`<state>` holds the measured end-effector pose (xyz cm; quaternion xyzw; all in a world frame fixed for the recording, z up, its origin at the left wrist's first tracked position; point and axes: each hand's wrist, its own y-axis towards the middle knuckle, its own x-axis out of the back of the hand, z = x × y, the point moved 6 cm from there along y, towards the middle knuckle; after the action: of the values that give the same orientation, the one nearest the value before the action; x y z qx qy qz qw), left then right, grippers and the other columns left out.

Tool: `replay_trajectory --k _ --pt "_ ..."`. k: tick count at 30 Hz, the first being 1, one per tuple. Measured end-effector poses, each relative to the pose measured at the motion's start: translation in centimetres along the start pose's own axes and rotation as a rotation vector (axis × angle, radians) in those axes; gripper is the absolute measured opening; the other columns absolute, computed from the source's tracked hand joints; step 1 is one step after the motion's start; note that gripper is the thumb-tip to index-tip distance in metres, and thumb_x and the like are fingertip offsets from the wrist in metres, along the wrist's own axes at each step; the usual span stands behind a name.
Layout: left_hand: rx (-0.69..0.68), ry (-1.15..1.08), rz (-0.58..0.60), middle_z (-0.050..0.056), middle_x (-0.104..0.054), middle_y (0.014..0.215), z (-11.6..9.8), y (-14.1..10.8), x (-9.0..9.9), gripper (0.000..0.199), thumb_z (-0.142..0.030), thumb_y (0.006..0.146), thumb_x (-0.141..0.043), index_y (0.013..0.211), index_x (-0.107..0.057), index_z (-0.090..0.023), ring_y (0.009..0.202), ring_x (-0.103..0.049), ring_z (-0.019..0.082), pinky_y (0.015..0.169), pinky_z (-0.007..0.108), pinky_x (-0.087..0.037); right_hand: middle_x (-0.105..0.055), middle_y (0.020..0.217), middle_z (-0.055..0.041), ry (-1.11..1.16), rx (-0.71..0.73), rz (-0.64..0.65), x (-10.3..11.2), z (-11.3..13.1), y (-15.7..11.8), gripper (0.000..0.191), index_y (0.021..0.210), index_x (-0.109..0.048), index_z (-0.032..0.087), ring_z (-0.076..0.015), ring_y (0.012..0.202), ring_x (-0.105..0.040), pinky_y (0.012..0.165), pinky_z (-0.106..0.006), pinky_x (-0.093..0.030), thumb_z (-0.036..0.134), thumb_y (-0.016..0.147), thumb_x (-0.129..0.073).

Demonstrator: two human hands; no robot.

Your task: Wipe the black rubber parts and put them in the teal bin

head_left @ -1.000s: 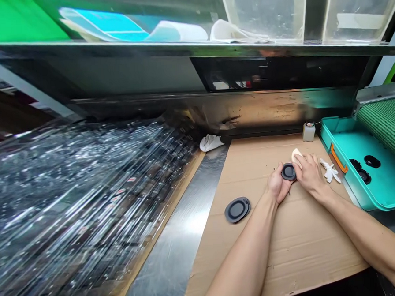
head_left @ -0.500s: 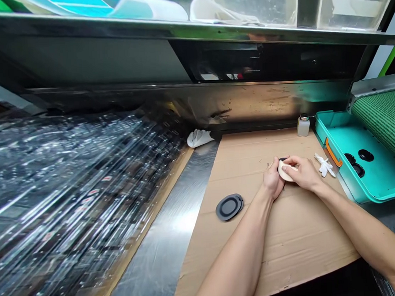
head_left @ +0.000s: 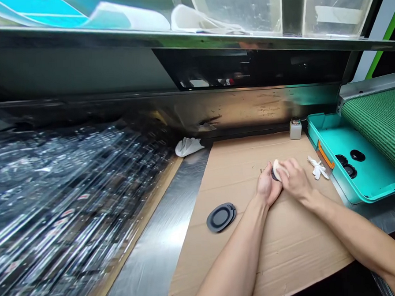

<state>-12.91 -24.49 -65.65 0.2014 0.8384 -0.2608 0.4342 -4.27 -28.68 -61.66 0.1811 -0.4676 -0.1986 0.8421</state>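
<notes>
My left hand (head_left: 266, 187) is closed around a small black round part (head_left: 274, 175), mostly hidden between the two hands. In my right hand (head_left: 297, 178) is a cream-coloured pad (head_left: 276, 165), its fingers wrapped over it and pressing it against the black part. Both hands meet above the cardboard sheet (head_left: 289, 249). To the left of my left forearm, dark grey oval discs (head_left: 221, 217) lie flat, one partly over another.
A teal tray (head_left: 365, 194) with several black round pieces (head_left: 357, 155) stands at right beside a green conveyor belt (head_left: 381, 116). A small bottle (head_left: 295, 128) and crumpled white cloth (head_left: 317, 168) lie near it. Clear plastic-wrapped goods (head_left: 71, 207) fill the left.
My right hand has turned, tilting the cream pad more upright against the black part. The whole view has shifted slightly, so the surroundings appear further left.
</notes>
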Motion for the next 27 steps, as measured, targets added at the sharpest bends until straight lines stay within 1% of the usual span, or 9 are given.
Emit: replay_trajectory --k 2,4,7,9,13,17,20,23,27 --pt "0.025 0.012 0.031 0.014 -0.075 0.1 0.3 -0.1 -0.1 0.042 -0.032 0.105 -0.035 0.094 -0.07 -0.011 0.106 -0.07 0.024 0.101 0.042 -0.055 -0.062 0.113 -0.0109 -0.001 0.013 -0.005 0.1 -0.5 0.2 0.028 0.119 -0.064 0.02 -0.0227 0.103 -0.063 0.09 -0.031 -0.052 0.03 0.101 -0.046" --pt "0.04 0.084 0.046 0.015 -0.075 0.103 0.6 -0.1 -0.1 0.035 -0.029 0.103 -0.041 0.097 -0.07 -0.01 0.103 -0.071 0.025 0.098 0.045 -0.056 -0.063 0.112 -0.0116 -0.025 -0.054 -0.047 0.7 -2.0 0.8 0.028 0.118 -0.065 0.018 -0.0236 0.104 -0.063 0.092 -0.032 -0.051 0.03 0.101 -0.047" --pt "-0.041 0.273 0.068 0.017 -0.073 0.112 0.4 -0.2 0.0 0.024 -0.031 0.095 -0.058 0.101 -0.07 -0.01 0.102 -0.071 0.027 0.097 0.049 -0.056 -0.064 0.113 -0.013 -0.039 -0.153 -0.111 1.8 -4.7 1.4 0.028 0.118 -0.066 0.016 -0.0245 0.107 -0.062 0.095 -0.034 -0.049 0.029 0.099 -0.05" --pt "-0.208 0.458 0.043 0.017 -0.071 0.122 -0.7 -0.6 0.0 0.033 -0.035 0.086 -0.073 0.109 -0.069 -0.012 0.108 -0.069 0.028 0.101 0.047 -0.053 -0.065 0.114 -0.0132 -0.05 -0.165 -0.087 2.1 -5.7 1.5 0.028 0.118 -0.066 0.016 -0.0244 0.108 -0.062 0.097 -0.034 -0.048 0.029 0.099 -0.05" --pt "-0.746 0.993 -0.05 0.014 -0.066 0.132 -3.6 -2.8 -1.1 0.078 -0.032 0.068 -0.089 0.138 -0.057 -0.021 0.124 -0.062 0.027 0.112 0.043 -0.045 -0.064 0.12 -0.0127 -0.162 -0.196 0.08 1.7 -5.6 1.1 0.03 0.122 -0.065 0.018 -0.0247 0.111 -0.062 0.097 -0.034 -0.046 0.032 0.101 -0.048" --pt "-1.151 1.359 0.011 0.012 -0.066 0.132 -3.8 -5.2 -3.4 0.092 -0.033 0.077 -0.083 0.155 -0.035 -0.026 0.123 -0.061 0.026 0.108 0.042 -0.047 -0.064 0.124 -0.0142 -0.313 -0.271 0.208 1.8 -4.6 0.6 0.036 0.13 -0.06 0.021 -0.0278 0.108 -0.065 0.091 -0.037 -0.047 0.038 0.104 -0.042" --pt "-1.294 1.415 0.029 0.013 -0.064 0.134 -3.6 -6.0 -4.1 0.096 -0.033 0.082 -0.079 0.16 -0.023 -0.027 0.123 -0.061 0.025 0.106 0.04 -0.049 -0.067 0.121 -0.0156 -0.366 -0.295 0.242 2.3 -4.1 0.5 0.039 0.133 -0.056 0.019 -0.0307 0.107 -0.066 0.087 -0.038 -0.047 0.041 0.104 -0.042" --pt "-1.361 1.368 0.045 0.014 -0.062 0.135 -3.6 -6.2 -4.3 0.099 -0.034 0.083 -0.079 0.161 -0.017 -0.027 0.123 -0.061 0.024 0.104 0.039 -0.051 -0.07 0.115 -0.016 -0.358 -0.312 0.262 2.6 -3.8 0.5 0.039 0.129 -0.057 0.019 -0.0325 0.104 -0.068 0.084 -0.039 -0.047 0.043 0.103 -0.042" --pt "-1.403 1.332 0.059 0.014 -0.059 0.131 -3.6 -6.2 -4.2 0.101 -0.035 0.083 -0.079 0.161 -0.016 -0.027 0.121 -0.061 0.024 0.103 0.038 -0.052 -0.074 0.106 -0.0138 -0.192 -0.35 0.204 2.8 -3.9 0.6 0.038 0.124 -0.06 0.02 -0.0322 0.099 -0.069 0.081 -0.038 -0.047 0.047 0.102 -0.044"
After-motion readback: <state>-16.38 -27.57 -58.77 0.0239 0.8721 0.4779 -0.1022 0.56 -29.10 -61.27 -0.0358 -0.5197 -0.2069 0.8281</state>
